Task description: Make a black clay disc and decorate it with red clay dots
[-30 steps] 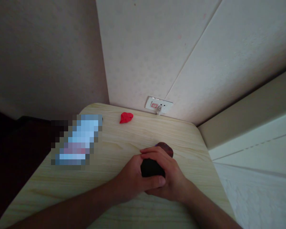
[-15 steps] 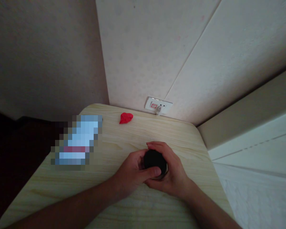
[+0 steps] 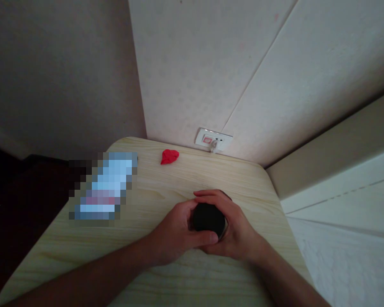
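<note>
Table (image 3: 147,277): pale wood grain, against wall (image 3: 185,76). Left hand (image 3: 176,234) and right hand (image 3: 233,226) half-curled, both gripping black disc (image 3: 208,219) between them, over near part. Red scrap (image 3: 170,156) beyond, toward wall.

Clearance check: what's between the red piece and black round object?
Head view: bare tabletop, then fingers of the right hand, between red piece and black object.

Fingers hide the sides of the black round object (image 3: 208,220); blocky blur covers the bright rectangle (image 3: 107,187).
</note>
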`<state>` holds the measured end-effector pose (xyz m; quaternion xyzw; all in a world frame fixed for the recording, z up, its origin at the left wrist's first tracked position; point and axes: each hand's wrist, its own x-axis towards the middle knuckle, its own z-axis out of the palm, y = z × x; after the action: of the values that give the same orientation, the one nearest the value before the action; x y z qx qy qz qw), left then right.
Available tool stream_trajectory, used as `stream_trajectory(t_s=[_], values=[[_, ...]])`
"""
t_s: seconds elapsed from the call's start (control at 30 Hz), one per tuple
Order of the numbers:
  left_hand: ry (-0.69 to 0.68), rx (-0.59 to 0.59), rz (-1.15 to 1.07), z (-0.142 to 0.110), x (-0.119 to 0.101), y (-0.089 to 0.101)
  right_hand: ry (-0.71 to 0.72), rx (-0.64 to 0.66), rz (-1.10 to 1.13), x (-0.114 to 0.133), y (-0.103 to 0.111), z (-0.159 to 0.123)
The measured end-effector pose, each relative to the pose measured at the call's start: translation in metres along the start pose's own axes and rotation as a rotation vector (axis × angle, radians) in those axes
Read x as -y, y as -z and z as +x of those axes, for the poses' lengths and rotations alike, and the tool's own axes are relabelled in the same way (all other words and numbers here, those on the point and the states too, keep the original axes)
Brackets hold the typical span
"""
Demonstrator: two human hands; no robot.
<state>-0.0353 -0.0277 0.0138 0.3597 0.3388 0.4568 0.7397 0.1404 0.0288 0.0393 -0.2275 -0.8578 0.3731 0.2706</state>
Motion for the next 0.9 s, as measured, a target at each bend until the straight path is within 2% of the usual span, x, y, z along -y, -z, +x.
stream_trajectory(t_s=[0.1, 0.23, 0.37, 0.43, 0.6, 0.73, 0.9], values=[[-0.005, 0.023, -0.037, 0.0025, -0.0012, 0.0008, -0.007, -0.007, -0.012, -0.0009, -0.0031, -0.0012], [-0.022, 0.036, -0.08, 0.0029, -0.0045, 0.0, -0.017, -0.079, 0.032, -0.001, -0.0061, -0.0033], [-0.052, 0.003, -0.077, 0.0021, -0.0046, -0.0007, -0.059, -0.142, 0.025, 0.0011, -0.0058, -0.0036], [-0.052, -0.02, -0.053, 0.0025, -0.0045, 0.0, -0.069, -0.134, -0.002, 0.0025, -0.0041, -0.0029], [-0.013, 0.03, 0.008, 0.0026, -0.0061, 0.0018, -0.033, -0.082, -0.022, 0.0041, 0.0016, -0.0009], [0.025, 0.023, 0.064, 0.0009, -0.0066, 0.0022, -0.002, -0.041, 0.013, 0.0057, 0.0004, 0.0003], [0.022, 0.004, 0.019, 0.0013, -0.0052, 0.0009, 0.01, -0.152, -0.033, 0.0048, -0.007, -0.0008]])
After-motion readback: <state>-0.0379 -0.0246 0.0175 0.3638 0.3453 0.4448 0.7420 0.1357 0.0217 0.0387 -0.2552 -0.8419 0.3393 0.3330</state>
